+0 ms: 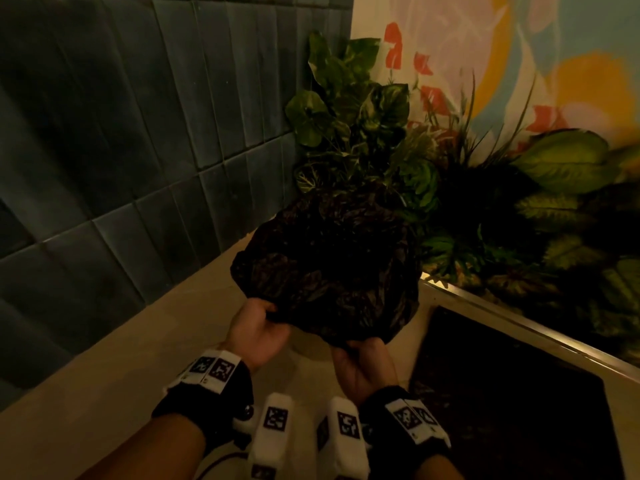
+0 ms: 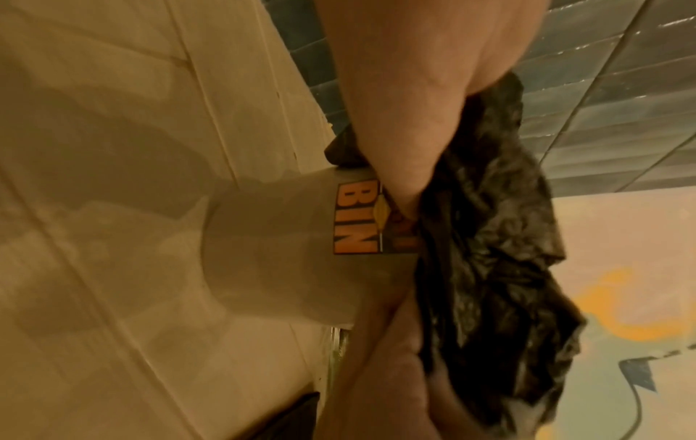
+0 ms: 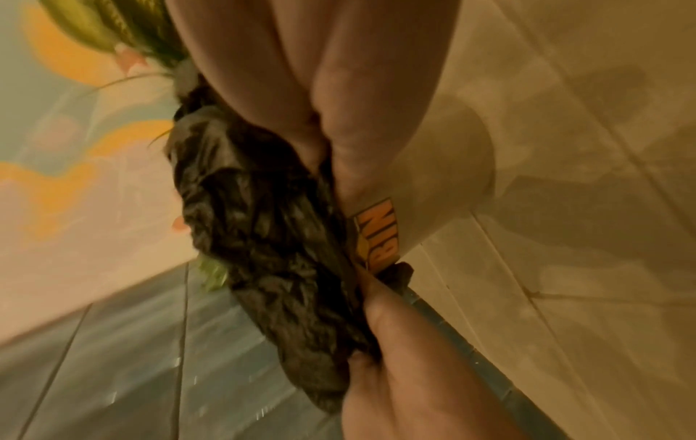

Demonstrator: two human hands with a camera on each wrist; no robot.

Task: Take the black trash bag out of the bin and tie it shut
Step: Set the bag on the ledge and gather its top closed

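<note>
Left hand (image 1: 258, 329) and right hand (image 1: 363, 367) grip crinkled black trash bag (image 1: 329, 271) over smooth bin (image 2: 278, 253).

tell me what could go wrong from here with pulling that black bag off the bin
1. The bin looks small and light, and neither hand steadies it. Both the left hand and the right hand grip the black trash bag, so the bin may lift or tip with it.
2. Both hands pinch bunched thin plastic near the rim; a hard tug could tear it.
3. The plants stand close behind, so the rising bag could snag leaves.
</note>
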